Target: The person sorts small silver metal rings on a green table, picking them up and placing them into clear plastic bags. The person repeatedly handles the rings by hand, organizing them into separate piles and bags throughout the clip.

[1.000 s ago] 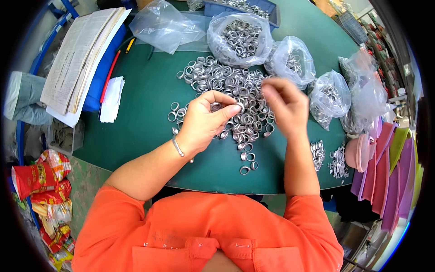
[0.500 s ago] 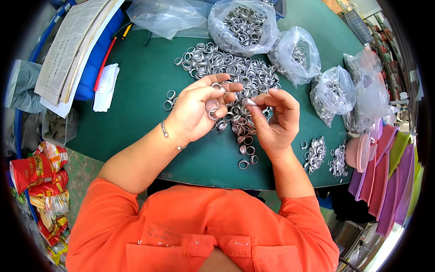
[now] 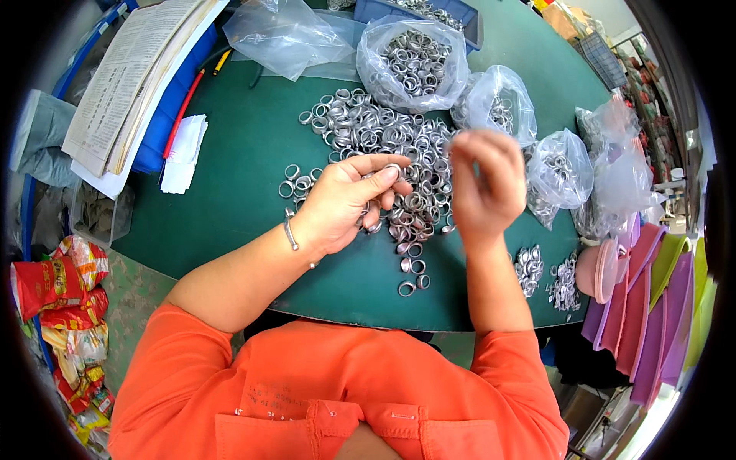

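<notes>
Left bare hand point(image 3: 343, 201), with a thin silver-coloured metal cuff point(image 3: 290, 232) at its wrist, is pinching a small round silver-grey metal ring point(image 3: 394, 169) between thumb and index finger; other fingers curled under, and from my end I can't tell if they hold more rings. Right bare hand point(image 3: 491, 184) is raised just beside it, fingers bent and motion-blurred, so I can't tell whether it grips anything. The pinched ring sits over the lower part of a loose heap of silver-grey metal rings point(image 3: 368, 126) on the dark green tabletop point(image 3: 230, 222). For good handling I'd have the left pinch stay light on the band's edge, the face left uncovered, and bring the right fingertips in from the open side, slow enough not to flick it into the heap. Orientation: thumb hides most of the ring, only a bit of rim shows past the tip, so I can't say which way its face or its hole points. Band looks roundish, so I'd call no real long axis; the line through the hole is what counts, and it's unreadable here.
</notes>
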Action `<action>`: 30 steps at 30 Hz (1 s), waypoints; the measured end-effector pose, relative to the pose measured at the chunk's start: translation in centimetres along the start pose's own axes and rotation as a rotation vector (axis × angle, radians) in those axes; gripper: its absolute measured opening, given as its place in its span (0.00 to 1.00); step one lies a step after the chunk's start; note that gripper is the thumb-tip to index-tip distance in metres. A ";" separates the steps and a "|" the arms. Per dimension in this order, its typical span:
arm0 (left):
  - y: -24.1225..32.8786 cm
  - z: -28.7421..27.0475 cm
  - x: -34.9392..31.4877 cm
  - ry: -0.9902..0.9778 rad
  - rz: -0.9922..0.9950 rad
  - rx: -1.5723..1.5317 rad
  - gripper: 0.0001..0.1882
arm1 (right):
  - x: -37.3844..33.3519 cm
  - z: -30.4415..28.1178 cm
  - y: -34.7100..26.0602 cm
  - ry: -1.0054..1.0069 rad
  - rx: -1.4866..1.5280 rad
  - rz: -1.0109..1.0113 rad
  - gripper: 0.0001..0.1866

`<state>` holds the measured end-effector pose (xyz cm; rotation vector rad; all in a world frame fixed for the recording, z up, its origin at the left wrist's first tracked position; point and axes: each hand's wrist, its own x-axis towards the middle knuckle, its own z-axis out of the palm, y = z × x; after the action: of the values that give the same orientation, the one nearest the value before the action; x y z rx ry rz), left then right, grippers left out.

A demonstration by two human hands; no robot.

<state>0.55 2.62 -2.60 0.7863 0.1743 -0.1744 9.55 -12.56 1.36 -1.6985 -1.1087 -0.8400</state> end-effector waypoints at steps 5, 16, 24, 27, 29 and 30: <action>-0.2 0.1 0.2 0.080 0.087 0.022 0.12 | 3.4 1.9 2.7 0.051 0.035 0.283 0.10; 0.3 0.5 -0.4 0.089 0.135 -0.156 0.12 | -2.5 2.8 -1.6 -0.190 0.378 0.464 0.14; 1.6 -1.9 0.4 -0.027 0.006 -0.856 0.12 | -3.3 1.9 -2.0 -0.097 0.413 0.481 0.13; 1.8 -2.0 0.4 0.005 0.103 -0.837 0.15 | -2.5 1.2 -2.3 -0.130 0.700 0.886 0.10; 1.2 -2.3 0.5 -0.026 0.148 -0.755 0.17 | -2.3 1.0 -2.2 -0.134 0.845 1.081 0.08; 1.1 -2.1 0.5 0.017 0.136 -0.731 0.19 | -2.4 1.0 -2.1 -0.136 0.855 1.096 0.08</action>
<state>1.04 4.84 -3.40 0.0700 0.1833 0.0312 6.78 -12.00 -0.38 -1.2965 -0.3468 0.4113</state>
